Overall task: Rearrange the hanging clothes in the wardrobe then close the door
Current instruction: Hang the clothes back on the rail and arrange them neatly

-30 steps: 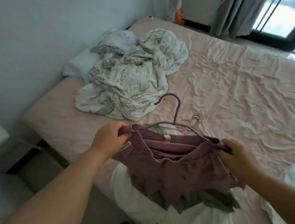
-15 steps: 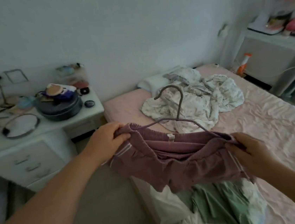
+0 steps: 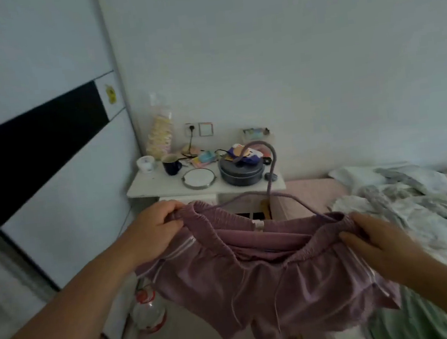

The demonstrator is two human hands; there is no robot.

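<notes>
Mauve shorts (image 3: 271,283) with white side stripes hang on a purple hanger (image 3: 270,175) in front of me. My left hand (image 3: 154,233) grips the left end of the elastic waistband. My right hand (image 3: 375,244) grips the right end, and the waistband is stretched between the two. The hanger's hook stands up above the shorts. The wardrobe's sliding door (image 3: 44,167), white with a black band, fills the left side; I see no hanging clothes inside it.
A white bedside table (image 3: 149,187) stands by the wall with a mug (image 3: 171,164), a round mirror (image 3: 197,178) and a grey pot (image 3: 242,171). The bed with a crumpled duvet (image 3: 415,203) lies right. A plastic bottle (image 3: 148,311) sits on the floor. Green cloth (image 3: 418,322) lies bottom right.
My view has swung left from the bed to the bedside table and the wardrobe door. Both hands keep the same hold on the shorts and hanger, carried along with the turn.
</notes>
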